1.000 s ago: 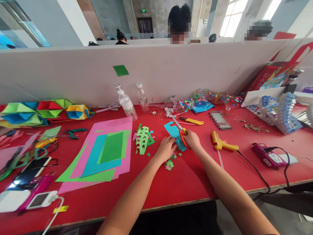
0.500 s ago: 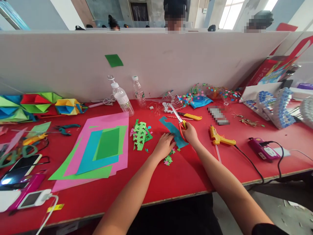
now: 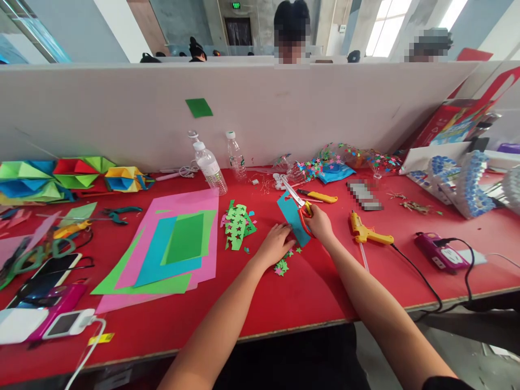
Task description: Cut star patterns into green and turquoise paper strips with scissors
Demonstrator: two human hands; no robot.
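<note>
My right hand (image 3: 320,223) grips a pair of scissors (image 3: 301,208) with red and yellow handles, blades pointing away and to the left. The blades lie over a small piece of blue paper (image 3: 293,215). My left hand (image 3: 276,246) holds that paper near its lower left edge, with the fingertips partly hidden. Just below the hands is a little pile of green and pink paper stars (image 3: 281,266). To the left, green paper scraps with star-shaped holes (image 3: 235,227) lie on the red table (image 3: 292,309).
Coloured sheets (image 3: 184,238) are stacked at left. Plastic bottles (image 3: 209,168) stand by the white partition (image 3: 134,119). A yellow utility knife (image 3: 323,197) lies beyond the scissors. At right are a glue gun (image 3: 369,233) and a purple power strip (image 3: 441,254).
The blue paper has turned between my hands, and its notched upper edge no longer shows. The scissors have moved slightly over it. Both hands stay in nearly the same place.
</note>
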